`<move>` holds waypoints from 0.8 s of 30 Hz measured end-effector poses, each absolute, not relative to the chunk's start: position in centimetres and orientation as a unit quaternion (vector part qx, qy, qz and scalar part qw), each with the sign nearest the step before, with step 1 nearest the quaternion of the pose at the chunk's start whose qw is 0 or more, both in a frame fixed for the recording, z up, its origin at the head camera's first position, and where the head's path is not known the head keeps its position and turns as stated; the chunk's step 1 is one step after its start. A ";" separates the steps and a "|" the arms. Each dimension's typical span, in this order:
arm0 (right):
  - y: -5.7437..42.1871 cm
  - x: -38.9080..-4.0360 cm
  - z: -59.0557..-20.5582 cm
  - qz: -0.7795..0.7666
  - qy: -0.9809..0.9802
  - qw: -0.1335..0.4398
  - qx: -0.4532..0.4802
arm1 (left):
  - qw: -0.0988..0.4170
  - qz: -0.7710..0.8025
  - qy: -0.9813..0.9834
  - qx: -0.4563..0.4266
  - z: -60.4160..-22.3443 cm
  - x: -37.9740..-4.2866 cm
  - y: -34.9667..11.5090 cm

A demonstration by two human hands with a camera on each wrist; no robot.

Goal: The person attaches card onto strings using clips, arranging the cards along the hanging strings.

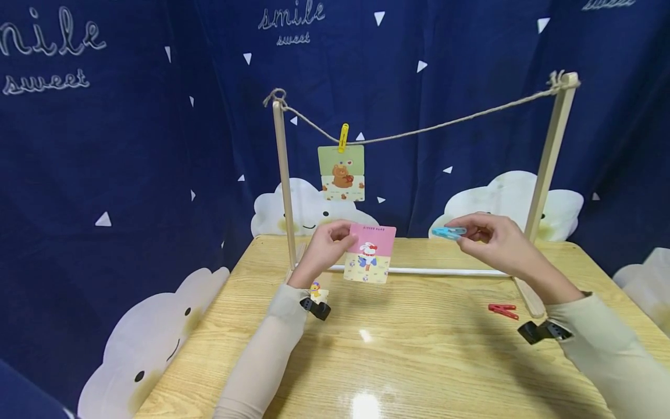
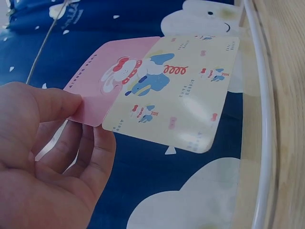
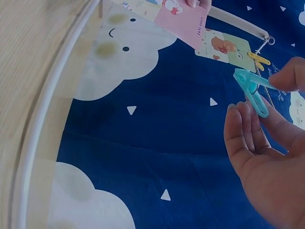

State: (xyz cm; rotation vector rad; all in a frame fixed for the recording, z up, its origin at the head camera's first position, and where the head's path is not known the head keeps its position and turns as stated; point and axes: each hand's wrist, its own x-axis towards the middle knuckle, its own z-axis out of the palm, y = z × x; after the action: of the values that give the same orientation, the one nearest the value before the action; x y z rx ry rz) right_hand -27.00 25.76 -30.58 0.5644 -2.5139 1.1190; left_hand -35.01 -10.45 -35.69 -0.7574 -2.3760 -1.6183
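Left hand pinches the rabbit card; right hand holds the light-blue clothespin

Near the centre of the head view, the left thumb and fingers grip the rabbit card by its pink upper part, with the pale-yellow part hanging below. To the right, the other hand pinches the light-blue clothespin between thumb and fingers, well apart from the card.

Above, a twine line sags between a left wooden post and a right wooden post. At its low point, upper centre, a yellow clothespin fastens the green-and-cream bear card, which hangs above the rabbit card.

A red clothespin lies on the wood-grain table at lower right. Left of centre, another small card shows partly behind the left wrist. A white rod runs low between the posts, before a navy curtain with clouds and triangles.
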 end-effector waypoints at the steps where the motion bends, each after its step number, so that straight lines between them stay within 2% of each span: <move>1: 25.7 -27.1 -30.5 0.394 -0.882 0.168 0.198 | 0.085 -0.542 -0.796 -0.255 -35.6 -35.0 -10.4; 24: 25.5 -27.8 -27.7 0.390 -0.884 0.178 0.187 | 0.100 -0.570 -0.771 -0.267 -33.2 -35.0 -8.5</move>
State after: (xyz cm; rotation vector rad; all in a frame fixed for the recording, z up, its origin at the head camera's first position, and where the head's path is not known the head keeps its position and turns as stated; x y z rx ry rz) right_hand -27.76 25.52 -27.73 0.5286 -2.4992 1.1041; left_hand -35.00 -8.47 -33.19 -0.7878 -2.2790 -1.6839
